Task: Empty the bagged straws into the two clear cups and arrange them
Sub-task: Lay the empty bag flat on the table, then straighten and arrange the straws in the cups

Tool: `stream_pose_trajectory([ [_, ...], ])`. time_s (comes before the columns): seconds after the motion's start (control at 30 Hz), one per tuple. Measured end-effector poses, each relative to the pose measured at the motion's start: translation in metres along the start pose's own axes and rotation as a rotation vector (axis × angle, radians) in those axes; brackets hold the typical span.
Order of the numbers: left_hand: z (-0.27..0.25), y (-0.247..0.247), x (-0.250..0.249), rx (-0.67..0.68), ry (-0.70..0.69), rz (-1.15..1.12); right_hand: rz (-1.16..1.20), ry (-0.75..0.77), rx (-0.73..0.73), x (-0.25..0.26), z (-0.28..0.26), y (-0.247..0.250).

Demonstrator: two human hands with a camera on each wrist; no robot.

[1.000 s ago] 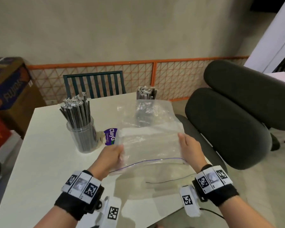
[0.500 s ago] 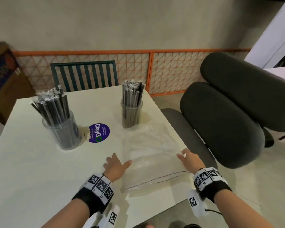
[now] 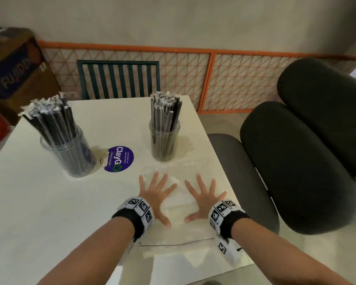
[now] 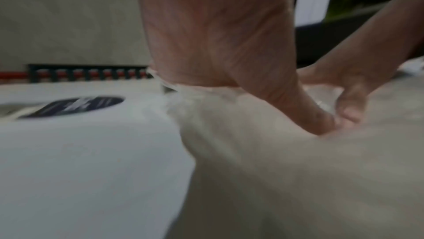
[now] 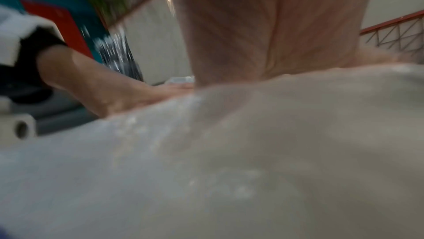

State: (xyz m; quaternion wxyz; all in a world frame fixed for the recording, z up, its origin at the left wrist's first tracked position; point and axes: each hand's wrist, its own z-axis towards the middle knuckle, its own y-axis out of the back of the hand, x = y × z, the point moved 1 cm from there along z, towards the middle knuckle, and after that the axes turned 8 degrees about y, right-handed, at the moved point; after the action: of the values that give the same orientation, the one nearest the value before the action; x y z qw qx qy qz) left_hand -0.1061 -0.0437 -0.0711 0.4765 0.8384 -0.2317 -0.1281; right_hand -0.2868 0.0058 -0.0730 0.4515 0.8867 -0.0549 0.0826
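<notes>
Head view, lower middle of the frame: the clear plastic bag lies flat and empty on the white table, its zip edge nearest the bottom of the frame, close to the table's near edge. Both hands press down on it, palms flat. The left hand sits left of centre with its fingers spread wide apart and straight; the right hand mirrors it just to the right, fingers likewise fanned out, the two thumbs pointing toward each other but not touching in this view (in the left wrist view the thumb tips look very close, though blur hides whether they meet). Each wrist wears a black band with black-and-white square markers.

Further up, left of centre, a round purple sticker lies on the tabletop. To its left stands the left clear cup, packed with dark wrapped straws that lean toward the upper left. Right of the sticker, the right clear cup stands just beyond the bag's far edge, its straws upright.

Beyond the table, at upper centre, is a dark green slatted chair back, with an orange mesh fence behind it. Dark cushioned chairs fill the right side, and cardboard boxes sit at upper left.
</notes>
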Motion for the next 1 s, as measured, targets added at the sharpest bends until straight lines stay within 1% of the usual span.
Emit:
stream_pose_trajectory([
  [0.07,0.009,-0.018,0.004,0.083,0.023,-0.054,-0.052,0.012,0.058,-0.011,0.01,-0.012],
  [0.13,0.011,-0.022,0.005,0.129,0.03,-0.085,-0.087,0.026,0.073,-0.015,0.016,-0.015],
  [0.27,0.007,-0.027,0.012,0.158,0.012,-0.135,-0.103,0.091,0.084,-0.008,0.013,-0.016],
  [0.37,-0.01,-0.032,0.024,0.173,-0.009,-0.105,-0.137,0.15,0.153,0.008,0.006,-0.015],
  [0.43,-0.024,-0.019,0.033,0.173,0.012,-0.139,-0.153,0.176,0.221,0.017,0.002,0.004],
  [0.5,-0.035,0.01,0.044,0.124,0.062,-0.312,-0.126,0.232,0.252,0.021,-0.001,0.045],
  [0.53,-0.037,0.027,0.05,0.061,0.081,-0.432,-0.09,0.27,0.233,0.023,-0.003,0.072],
  [0.57,-0.036,0.044,0.055,-0.031,0.093,-0.548,-0.06,0.298,0.182,0.025,-0.004,0.1],
  [0.6,-0.035,0.062,0.06,-0.142,0.104,-0.648,-0.056,0.308,0.105,0.026,-0.004,0.128],
  [0.67,-0.027,0.096,0.069,-0.364,0.14,-0.802,-0.096,0.275,-0.074,0.028,0.002,0.175],
  [0.7,-0.021,0.111,0.073,-0.438,0.163,-0.856,-0.089,0.255,-0.17,0.027,0.009,0.193],
  [0.73,-0.015,0.125,0.077,-0.481,0.188,-0.9,-0.034,0.244,-0.248,0.027,0.015,0.208],
  [0.77,-0.007,0.139,0.08,-0.499,0.207,-0.936,0.055,0.24,-0.299,0.027,0.022,0.217],
  [0.87,0.017,0.169,0.081,-0.454,0.208,-0.978,0.295,0.244,-0.386,0.037,0.05,0.222],
  [0.93,0.031,0.181,0.076,-0.437,0.159,-1.019,0.455,0.243,-0.471,0.039,0.078,0.211],
  [1.0,0.041,0.188,0.067,-0.424,0.095,-1.1,0.562,0.273,-0.541,0.04,0.098,0.198],
])
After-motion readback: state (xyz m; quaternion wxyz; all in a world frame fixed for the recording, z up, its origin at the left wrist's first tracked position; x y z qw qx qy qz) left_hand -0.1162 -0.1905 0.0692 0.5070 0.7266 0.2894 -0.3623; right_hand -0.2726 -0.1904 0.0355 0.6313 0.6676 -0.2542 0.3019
